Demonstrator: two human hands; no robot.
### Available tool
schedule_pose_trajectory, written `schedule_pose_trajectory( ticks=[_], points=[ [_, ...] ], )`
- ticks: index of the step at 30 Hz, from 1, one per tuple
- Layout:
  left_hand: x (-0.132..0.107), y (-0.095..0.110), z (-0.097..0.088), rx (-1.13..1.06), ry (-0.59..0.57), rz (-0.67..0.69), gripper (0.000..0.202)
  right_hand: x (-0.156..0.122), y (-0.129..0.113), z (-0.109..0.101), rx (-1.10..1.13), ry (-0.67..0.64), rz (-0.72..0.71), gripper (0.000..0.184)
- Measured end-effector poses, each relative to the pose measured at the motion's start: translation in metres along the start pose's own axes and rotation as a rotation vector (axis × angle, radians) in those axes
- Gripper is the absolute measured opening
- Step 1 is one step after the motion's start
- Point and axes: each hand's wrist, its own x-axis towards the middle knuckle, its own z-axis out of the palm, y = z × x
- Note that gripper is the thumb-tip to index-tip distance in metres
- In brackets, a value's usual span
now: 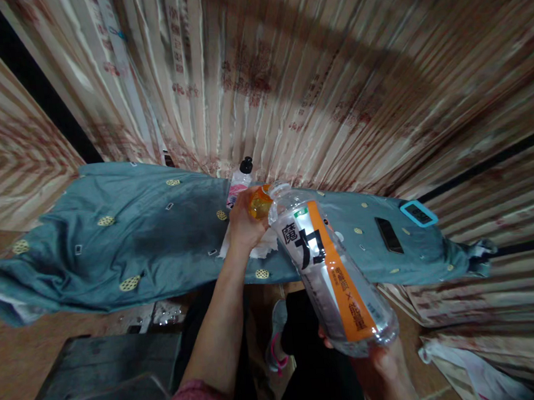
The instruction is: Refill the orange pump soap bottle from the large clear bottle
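My right hand (385,363) is wrapped under the lower end of a large clear plastic drink bottle (319,270) with a silver and orange label. The bottle is tilted, and its neck points away and to the left. In my left hand (245,223) is a small orange see-through container (260,203), its fingers closed around it. The bottle's mouth comes right up to this container; I cannot tell whether they touch. Behind my left hand stands a clear bottle with a pink label and black cap (241,182). White tissue paper (267,243) lies beneath the hand.
A teal cloth with pineapple prints (171,226) covers the long narrow table. Toward its right end lie a dark phone (389,235) and a blue-framed digital clock (418,213). Pleated curtains (257,71) hang close behind. At lower left is a dark grey surface (100,379) with a cable.
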Motion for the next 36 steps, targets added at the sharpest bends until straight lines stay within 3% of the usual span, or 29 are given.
schedule_pose_trajectory(
  ticks=[10, 15, 20, 29, 36],
  points=[
    [0.000, -0.002, 0.000, -0.014, 0.003, 0.014, 0.056, -0.004, -0.004, 0.007, -0.004, 0.003, -0.006, 0.076],
    [0.000, -0.001, 0.000, -0.003, -0.001, 0.012, 0.055, -0.006, -0.008, 0.010, -0.030, -0.017, -0.012, 0.067],
    [0.000, -0.002, 0.000, -0.023, 0.009, 0.015, 0.054, -0.004, -0.010, 0.012, -0.035, -0.002, -0.023, 0.075],
    [0.001, -0.001, 0.000, -0.015, 0.006, 0.015, 0.052, -0.011, -0.010, 0.013, -0.033, -0.026, -0.029, 0.073],
    [0.001, -0.001, 0.000, -0.010, 0.006, -0.002, 0.052, -0.010, -0.003, 0.008, -0.052, -0.045, 0.002, 0.086]
  ],
)
